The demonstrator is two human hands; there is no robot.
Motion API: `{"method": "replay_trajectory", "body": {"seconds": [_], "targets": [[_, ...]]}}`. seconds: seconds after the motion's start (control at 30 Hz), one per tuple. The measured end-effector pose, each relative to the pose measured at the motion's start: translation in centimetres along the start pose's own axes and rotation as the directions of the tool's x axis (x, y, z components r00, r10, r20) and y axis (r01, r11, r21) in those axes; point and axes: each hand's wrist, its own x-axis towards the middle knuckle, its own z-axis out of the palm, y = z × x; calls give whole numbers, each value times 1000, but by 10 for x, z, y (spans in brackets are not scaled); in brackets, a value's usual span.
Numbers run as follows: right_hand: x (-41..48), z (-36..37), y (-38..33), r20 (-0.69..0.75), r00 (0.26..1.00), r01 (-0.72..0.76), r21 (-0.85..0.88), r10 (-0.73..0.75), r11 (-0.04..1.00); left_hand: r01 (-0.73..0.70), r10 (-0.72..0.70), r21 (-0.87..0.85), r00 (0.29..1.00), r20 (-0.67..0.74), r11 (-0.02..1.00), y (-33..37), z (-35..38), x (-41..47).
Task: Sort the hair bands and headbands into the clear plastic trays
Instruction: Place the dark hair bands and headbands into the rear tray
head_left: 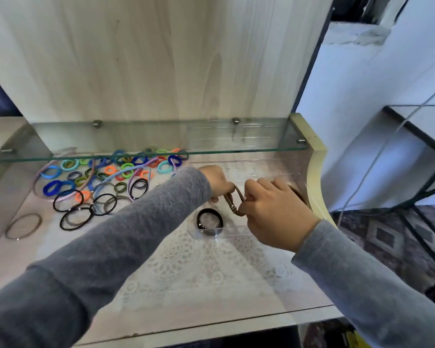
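Note:
A brown hair band (232,200) is stretched between my two hands above the clear plastic tray (232,233). My left hand (217,180) grips its left side and my right hand (274,209) pinches its right side. A black hair band (209,219) lies in the tray's front left compartment. A heap of coloured hair bands (126,168) and thin headbands (60,197) covers the left of the shelf, with several black bands (86,209) at its front.
A glass shelf (148,146) hangs just above the heap and the tray's back. One brown band (23,226) lies apart at the far left. A lace mat (199,267) covers the surface in front. The cabinet's cream side wall (314,172) stands right of the tray.

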Motion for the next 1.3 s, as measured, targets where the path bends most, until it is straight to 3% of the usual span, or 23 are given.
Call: {"method": "replay_trajectory", "body": {"seconds": [0.17, 0.37, 0.6, 1.3], "targets": [[-5, 2, 3, 100, 994, -42, 91, 33, 995, -62, 70, 105, 995, -75, 993, 1, 12, 5], [-7, 5, 0, 259, 965, -84, 119, 51, 989, -79, 88, 82, 989, -115, 993, -1, 23, 6], [-2, 7, -2, 314, 948, -104, 144, 55, 984, -58, 58, 6, 987, -147, 998, 1, 24, 4], [-1, 1, 1, 393, 919, -92, 173, 16, 981, 19, -20, 68, 1000, 21, 998, 7, 21, 5]]}}
